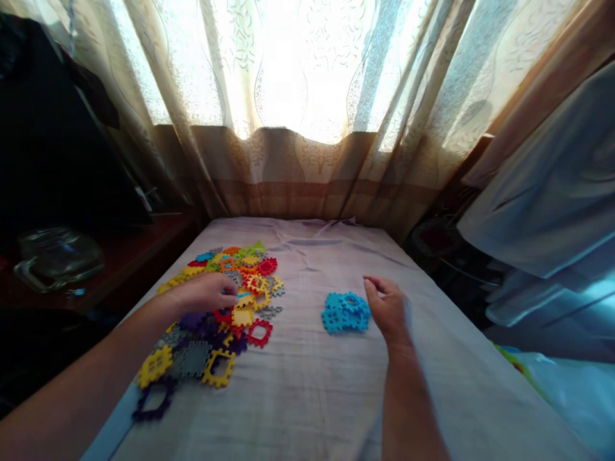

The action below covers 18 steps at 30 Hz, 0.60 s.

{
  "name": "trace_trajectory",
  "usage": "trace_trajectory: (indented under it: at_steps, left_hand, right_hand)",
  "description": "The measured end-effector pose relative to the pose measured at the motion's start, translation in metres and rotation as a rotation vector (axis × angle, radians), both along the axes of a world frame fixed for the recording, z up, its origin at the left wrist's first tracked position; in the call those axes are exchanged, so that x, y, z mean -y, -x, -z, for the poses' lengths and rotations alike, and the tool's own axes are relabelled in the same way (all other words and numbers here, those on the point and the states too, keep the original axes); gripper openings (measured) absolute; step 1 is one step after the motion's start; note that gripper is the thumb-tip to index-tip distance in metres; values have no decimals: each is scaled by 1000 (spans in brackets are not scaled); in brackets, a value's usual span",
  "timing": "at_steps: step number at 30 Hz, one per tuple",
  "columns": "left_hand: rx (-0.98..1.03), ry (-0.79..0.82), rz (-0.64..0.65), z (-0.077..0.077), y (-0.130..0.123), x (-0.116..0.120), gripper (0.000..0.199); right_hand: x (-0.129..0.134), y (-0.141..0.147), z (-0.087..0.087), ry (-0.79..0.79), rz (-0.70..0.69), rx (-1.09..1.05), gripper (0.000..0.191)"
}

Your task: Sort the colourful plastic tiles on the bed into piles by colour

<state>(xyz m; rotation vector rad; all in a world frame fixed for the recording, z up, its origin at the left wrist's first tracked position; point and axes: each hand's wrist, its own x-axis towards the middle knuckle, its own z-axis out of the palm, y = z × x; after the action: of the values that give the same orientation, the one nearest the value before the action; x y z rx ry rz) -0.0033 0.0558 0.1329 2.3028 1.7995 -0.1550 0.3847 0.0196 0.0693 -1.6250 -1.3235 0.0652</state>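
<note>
Over the mixed pile of toothed plastic tiles [196, 358] at the left, my left hand [207, 292] is closed in a pinch on a small blue piece [244, 295]. The pile has yellow, red, orange, green, grey and dark purple tiles, some with square openings. A smaller heap of blue tiles [344, 312] lies right of the middle. Just to the right of that heap is my right hand [387, 306], with its thumb and forefinger curled close together; whether anything is between them is too small to tell.
A pale cloth covers the table [298, 397]. Curtains [288, 166] hang behind it. A glass jug [60, 256] stands on a dark surface at the left. Light clothes [548, 179] hang at the right, above a clear plastic bag [567, 384].
</note>
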Motion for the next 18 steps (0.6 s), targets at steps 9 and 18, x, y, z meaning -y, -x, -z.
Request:
trace_trajectory:
  at_steps: [9,18]
  left_hand:
    - [328,-115,184,36,-151,11,24]
    - [363,-91,170,79,-199,9,42]
  right_hand:
    - [0,-5,-1,9,0,-20,42]
    - [2,-5,-3,0,8,-40,41]
